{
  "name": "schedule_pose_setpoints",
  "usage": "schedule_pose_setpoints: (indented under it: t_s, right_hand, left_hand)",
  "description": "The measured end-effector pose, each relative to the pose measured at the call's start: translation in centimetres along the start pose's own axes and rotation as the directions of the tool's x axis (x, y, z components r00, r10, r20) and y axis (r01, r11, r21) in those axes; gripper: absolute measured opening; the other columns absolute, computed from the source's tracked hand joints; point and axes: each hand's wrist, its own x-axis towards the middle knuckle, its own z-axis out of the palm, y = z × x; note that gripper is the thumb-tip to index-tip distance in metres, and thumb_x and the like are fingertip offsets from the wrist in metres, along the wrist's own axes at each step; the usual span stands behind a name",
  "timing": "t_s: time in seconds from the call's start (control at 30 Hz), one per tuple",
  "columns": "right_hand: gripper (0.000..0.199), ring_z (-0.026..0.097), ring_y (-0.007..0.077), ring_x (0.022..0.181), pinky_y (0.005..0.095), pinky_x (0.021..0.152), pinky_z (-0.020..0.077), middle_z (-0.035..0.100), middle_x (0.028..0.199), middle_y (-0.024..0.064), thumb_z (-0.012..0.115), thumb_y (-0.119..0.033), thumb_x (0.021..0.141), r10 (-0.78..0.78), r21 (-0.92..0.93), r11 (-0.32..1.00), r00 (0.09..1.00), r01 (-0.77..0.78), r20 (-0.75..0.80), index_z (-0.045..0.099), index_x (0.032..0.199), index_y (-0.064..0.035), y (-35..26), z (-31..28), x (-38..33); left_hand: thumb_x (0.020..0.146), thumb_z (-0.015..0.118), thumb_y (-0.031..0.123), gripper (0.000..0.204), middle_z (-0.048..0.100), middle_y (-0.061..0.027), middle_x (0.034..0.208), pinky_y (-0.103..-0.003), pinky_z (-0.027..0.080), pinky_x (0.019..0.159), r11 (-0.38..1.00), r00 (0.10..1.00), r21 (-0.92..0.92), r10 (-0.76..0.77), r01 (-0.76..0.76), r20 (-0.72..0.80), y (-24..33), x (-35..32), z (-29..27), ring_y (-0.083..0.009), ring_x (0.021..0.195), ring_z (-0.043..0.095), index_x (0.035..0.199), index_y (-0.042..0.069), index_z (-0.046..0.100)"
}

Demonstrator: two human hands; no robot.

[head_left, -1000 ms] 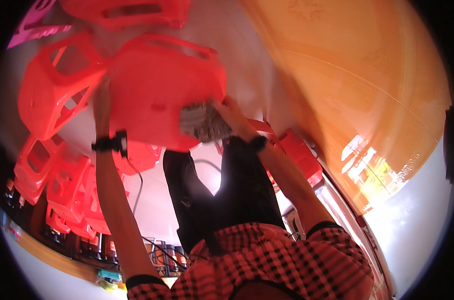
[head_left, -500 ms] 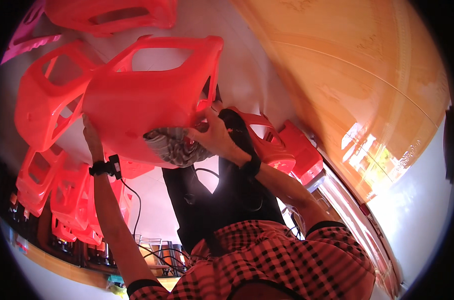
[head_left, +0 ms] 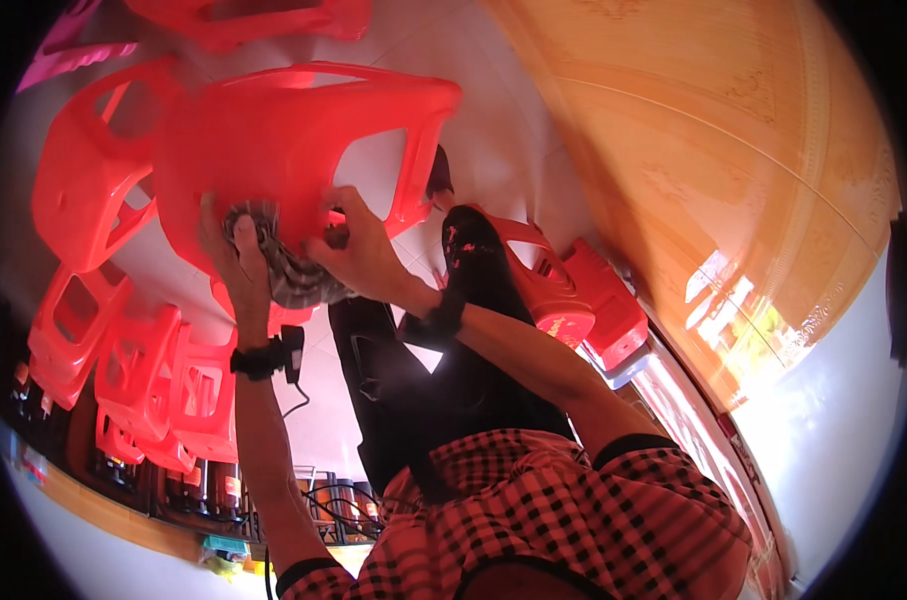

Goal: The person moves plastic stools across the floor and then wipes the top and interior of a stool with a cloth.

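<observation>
A red plastic stool [head_left: 244,130] is tipped on its side in front of me, its seat turned toward my hands and its legs pointing away. A grey striped cloth [head_left: 299,275] lies bunched against the seat. My left hand [head_left: 236,260] is closed on the cloth's left end, thumb on top, close to the stool's near edge. My right hand [head_left: 359,250] has its fingers curled against the seat, with a dark fold of the cloth showing between thumb and fingers. Part of the cloth is hidden under the right palm.
More red stools stand at left [head_left: 94,160], at lower left [head_left: 139,370] and by my right knee [head_left: 534,270]. A pink plastic piece [head_left: 84,55] is at the far left. A glossy orange wooden panel [head_left: 694,150] fills the right. Dark bottles [head_left: 229,490] line the lower left.
My left hand has moved from the stool's left edge onto the cloth. The right hand and cloth have shifted left, and the stool has turned, showing more of its right-hand leg opening.
</observation>
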Motion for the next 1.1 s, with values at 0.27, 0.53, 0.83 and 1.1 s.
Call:
schedule_pose_setpoints:
  t_s: [0.27, 0.53, 0.83, 1.1]
  right_hand:
    - [0.042, 0.054, 0.0114, 0.064, 0.0257, 0.058, 0.0459, 0.055, 0.099, 0.0128, 0.057, -0.007, 0.078, 0.047, 0.023, 0.999, 0.998, -0.048, 0.037, 0.04, 0.116, -0.0011, -1.0, 2.5, 1.8]
    - [0.027, 0.056, 0.0118, 0.082, 0.025, 0.074, 0.0443, 0.059, 0.098, 0.0088, 0.052, -0.011, 0.083, 0.187, 0.117, 0.963, 0.915, -0.243, 0.359, 0.054, 0.108, -0.0024, 2.8, -0.2, -2.8]
    - [0.028, 0.054, 0.0088, 0.086, 0.022, 0.074, 0.0436, 0.058, 0.094, 0.0014, 0.051, -0.02, 0.09, 0.574, 0.356, 0.452, 0.572, -0.818, 0.585, 0.052, 0.111, -0.0035, 6.8, -13.5, -7.0]
    - [0.042, 0.051, 0.0096, 0.095, 0.0231, 0.082, 0.0426, 0.052, 0.11, 0.0038, 0.045, -0.008, 0.088, 0.496, 0.299, 0.69, 0.732, -0.659, 0.468, 0.036, 0.129, -0.0021, 7.5, -16.8, -5.1]
  left_hand:
    - [0.091, 0.033, 0.041, 0.056, 0.034, -0.0148, 0.133, -0.036, 0.025, 0.101, 0.733, 0.866, -0.468, -0.365, 0.493, 0.341, -1.7, 4.9, -2.7, -0.0252, 0.121, 0.034, 0.131, 0.002, 0.034]
    - [0.088, 0.042, 0.042, 0.056, 0.036, -0.0119, 0.128, -0.036, 0.027, 0.101, 0.946, 0.918, 0.077, -0.325, 0.316, 0.226, -1.4, 8.1, -5.4, -0.024, 0.121, 0.033, 0.13, 0.004, 0.036]
    - [0.083, 0.057, 0.035, 0.058, 0.036, -0.0151, 0.128, -0.037, 0.029, 0.099, 0.99, 0.97, 0.013, -0.141, 0.142, 0.197, -4.6, 7.1, -4.4, -0.0269, 0.118, 0.037, 0.127, 0.003, 0.038]
    - [0.077, 0.065, 0.038, 0.062, 0.041, -0.0172, 0.118, -0.041, 0.036, 0.093, 0.984, 0.987, 0.144, -0.12, 0.104, 0.109, -0.4, 4.4, -1.5, -0.0325, 0.111, 0.041, 0.122, 0.003, 0.041]
